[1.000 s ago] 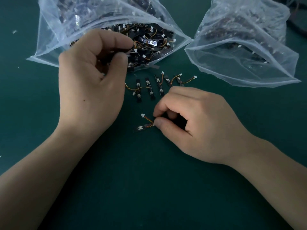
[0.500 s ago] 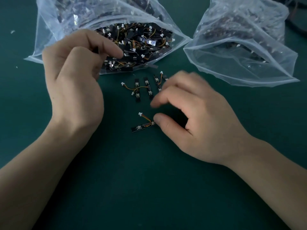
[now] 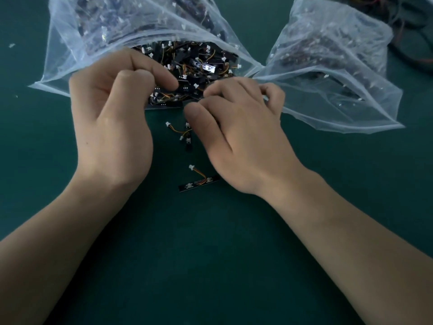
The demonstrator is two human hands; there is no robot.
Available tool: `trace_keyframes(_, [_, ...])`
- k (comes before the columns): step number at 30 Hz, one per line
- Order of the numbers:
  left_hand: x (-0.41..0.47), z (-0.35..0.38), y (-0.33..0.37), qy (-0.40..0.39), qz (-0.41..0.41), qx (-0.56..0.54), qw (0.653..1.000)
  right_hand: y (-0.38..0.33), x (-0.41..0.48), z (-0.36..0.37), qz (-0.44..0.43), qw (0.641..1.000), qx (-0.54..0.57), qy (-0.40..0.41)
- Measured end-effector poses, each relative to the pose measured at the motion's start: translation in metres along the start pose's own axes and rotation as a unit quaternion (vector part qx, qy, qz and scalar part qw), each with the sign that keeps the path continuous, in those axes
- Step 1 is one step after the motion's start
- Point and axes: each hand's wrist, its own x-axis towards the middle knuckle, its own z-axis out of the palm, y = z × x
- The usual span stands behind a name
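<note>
A clear plastic bag lies open toward me, full of small black circuit strips with orange wires and white plugs. My left hand is at its mouth with fingers curled over the pile; what it holds is hidden. My right hand hovers just right of it, thumb straight and fingers loosely bent near the bag's edge, with nothing seen in it. It covers most of a row of loose strips. One single strip with a wire lies alone on the green mat, by my right wrist.
A second clear bag of similar parts lies at the right, its mouth facing me. Dark and red cables sit in the far right corner. The green mat spreads toward me between my forearms.
My right hand has let go of the single strip and moved forward over the row toward the bag. My left hand drew back left, then returned to the bag's mouth.
</note>
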Motion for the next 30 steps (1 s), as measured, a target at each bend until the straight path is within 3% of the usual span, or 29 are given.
trace_keyframes(4, [-0.003, 0.004, 0.003, -0.006, 0.012, 0.003, 1.000, 0.002, -0.001, -0.001, -0.004, 1.000, 0.026, 0.017])
trace_keyframes(7, [-0.004, 0.004, 0.002, -0.014, 0.017, -0.001, 1.000, 0.003, -0.002, -0.001, 0.005, 0.995, 0.063, 0.076])
trace_keyframes(12, [-0.005, 0.000, 0.001, -0.028, 0.009, -0.001, 1.000, 0.013, -0.001, -0.007, 0.069, 0.950, 0.230, 0.200])
trace_keyframes(16, [-0.006, 0.001, 0.002, -0.035, 0.025, 0.036, 0.998, 0.020, -0.007, -0.011, 0.052, 0.939, 0.248, 0.231])
trace_keyframes(19, [-0.011, 0.001, 0.002, -0.052, 0.060, 0.091, 0.993, 0.024, -0.023, -0.015, 0.019, 0.944, 0.244, 0.220])
trace_keyframes(24, [-0.021, 0.003, 0.003, -0.091, 0.117, 0.139, 0.979, 0.029, -0.056, -0.021, 0.015, 0.956, 0.261, 0.131])
trace_keyframes(30, [-0.021, 0.002, 0.003, -0.109, 0.125, 0.139, 0.976, 0.027, -0.052, -0.023, 0.003, 0.993, 0.111, 0.027])
